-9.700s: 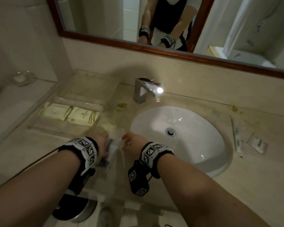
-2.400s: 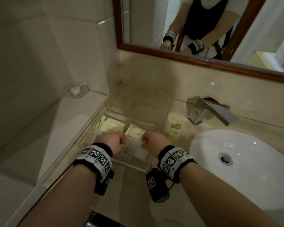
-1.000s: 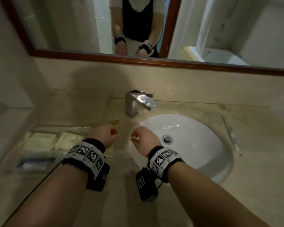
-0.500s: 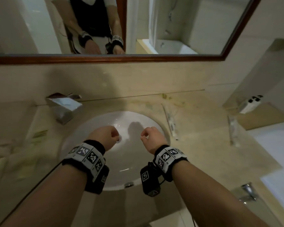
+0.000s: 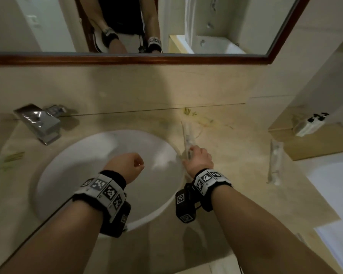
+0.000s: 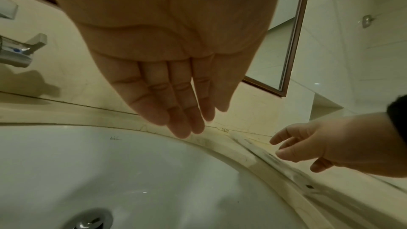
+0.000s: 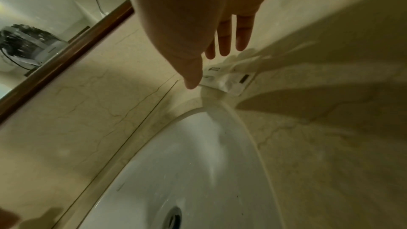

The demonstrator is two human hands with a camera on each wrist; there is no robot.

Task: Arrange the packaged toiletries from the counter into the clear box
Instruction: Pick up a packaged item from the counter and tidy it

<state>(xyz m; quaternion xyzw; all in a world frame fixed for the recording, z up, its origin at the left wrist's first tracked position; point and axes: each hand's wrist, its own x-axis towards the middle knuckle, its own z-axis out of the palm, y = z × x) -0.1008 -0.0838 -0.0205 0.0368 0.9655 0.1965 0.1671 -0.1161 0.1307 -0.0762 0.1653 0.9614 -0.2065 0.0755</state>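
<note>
A long clear toothbrush packet [image 5: 187, 133] lies on the beige counter at the sink's right rim, also seen as a white-labelled packet [image 7: 233, 81] and a clear strip [image 6: 275, 159]. My right hand [image 5: 196, 155] reaches onto its near end with fingers spread and straight [image 7: 220, 50]; from the left wrist view the right hand [image 6: 308, 145] hovers just over it, and contact is unclear. My left hand [image 5: 127, 165] hangs over the basin, empty, with relaxed fingers [image 6: 180, 104]. The clear box is out of view to the left.
A second long clear packet [image 5: 274, 161] lies further right on the counter. The white sink [image 5: 107, 147] fills the middle, with a chrome faucet [image 5: 40, 123] at back left. A blurred green-printed sachet [image 5: 12, 157] lies left of the sink. A small white device [image 5: 309, 125] sits on a right ledge.
The view has swung right, away from the box. Both empty hands crossed over the sink, and the right hand has stretched out to the packet at the sink's right rim.
</note>
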